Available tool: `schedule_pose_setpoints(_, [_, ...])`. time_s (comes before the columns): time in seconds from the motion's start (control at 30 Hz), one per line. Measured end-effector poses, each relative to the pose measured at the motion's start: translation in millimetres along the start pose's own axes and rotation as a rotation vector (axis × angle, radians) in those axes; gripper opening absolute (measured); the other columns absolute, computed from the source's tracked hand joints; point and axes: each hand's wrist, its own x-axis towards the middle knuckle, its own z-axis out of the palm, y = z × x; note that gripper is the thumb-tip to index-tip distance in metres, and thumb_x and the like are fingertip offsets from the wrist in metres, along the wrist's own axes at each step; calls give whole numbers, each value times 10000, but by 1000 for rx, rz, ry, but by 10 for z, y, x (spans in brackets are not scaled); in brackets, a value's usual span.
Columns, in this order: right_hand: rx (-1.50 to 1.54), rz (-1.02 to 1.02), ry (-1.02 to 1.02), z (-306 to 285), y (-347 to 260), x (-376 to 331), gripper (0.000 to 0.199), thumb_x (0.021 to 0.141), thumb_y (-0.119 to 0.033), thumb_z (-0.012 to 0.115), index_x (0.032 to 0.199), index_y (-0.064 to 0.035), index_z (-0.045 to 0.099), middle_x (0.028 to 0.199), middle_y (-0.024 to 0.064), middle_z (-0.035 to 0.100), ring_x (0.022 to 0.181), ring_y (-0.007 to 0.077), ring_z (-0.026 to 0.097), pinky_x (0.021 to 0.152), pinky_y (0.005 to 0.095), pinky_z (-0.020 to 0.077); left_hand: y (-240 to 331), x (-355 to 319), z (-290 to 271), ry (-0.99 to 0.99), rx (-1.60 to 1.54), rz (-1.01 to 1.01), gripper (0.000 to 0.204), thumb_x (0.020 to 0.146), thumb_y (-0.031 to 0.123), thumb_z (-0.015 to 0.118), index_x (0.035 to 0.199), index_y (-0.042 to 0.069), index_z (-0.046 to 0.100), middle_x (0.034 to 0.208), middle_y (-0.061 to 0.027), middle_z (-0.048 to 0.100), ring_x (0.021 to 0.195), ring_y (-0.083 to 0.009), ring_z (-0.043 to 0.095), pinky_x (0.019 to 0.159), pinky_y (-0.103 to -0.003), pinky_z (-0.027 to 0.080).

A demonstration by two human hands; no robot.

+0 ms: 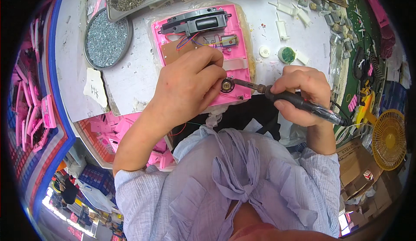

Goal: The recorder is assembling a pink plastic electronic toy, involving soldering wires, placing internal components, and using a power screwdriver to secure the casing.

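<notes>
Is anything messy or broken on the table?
Nothing looks broken. It is messy, though: small white plastic parts lie scattered loose beside the pink housing, and a torn scrap of paper lies by the round dish of screws.

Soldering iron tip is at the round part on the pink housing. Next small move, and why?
Probably ease the soldering iron tip the last bit onto the small round speaker. The right hand holds the iron aimed at it, the left hand pins it against the pink housing, and the tip sits right at its edge.
</notes>
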Motion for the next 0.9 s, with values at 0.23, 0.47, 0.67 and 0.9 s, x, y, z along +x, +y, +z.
schedule_pose_setpoints(0.23, [-27, -8, -26, -14, -30, 30, 251, 699, -62, 777, 940, -59, 708, 626, 26, 585, 517, 180, 553, 505, 301, 407, -28, 10, 31, 31, -16, 20, 224, 711, -9, 770, 904, 55, 678, 964, -64, 638, 828, -246, 669, 656, -352, 545])
schedule_pose_setpoints(0.47, [-31, -8, -6, 11, -40, 12, 245, 694, -97, 767, 909, -17, 682, 627, 44, 552, 505, 177, 481, 487, 318, 339, -11, 16, 28, 27, -8, 16, 223, 711, -9, 770, 903, 55, 676, 963, -67, 639, 831, -245, 672, 657, -346, 545])
schedule_pose_setpoints(0.67, [39, 12, 63, -115, -72, -94, 251, 730, -91, 785, 951, -7, 700, 652, 46, 593, 528, 156, 527, 502, 290, 376, -25, 8, 18, 23, -7, 24, 224, 708, -11, 768, 901, 54, 675, 965, -70, 641, 836, -252, 673, 663, -352, 544])
schedule_pose_setpoints(0.9, [186, 134, 586, -708, -63, -959, 322, 853, -143, 703, 1106, 38, 620, 882, 90, 628, 748, 120, 541, 632, 260, 402, -52, 29, -1, 7, -4, 48, 181, 733, 16, 756, 884, 48, 663, 973, -80, 641, 843, -272, 666, 681, -372, 548])
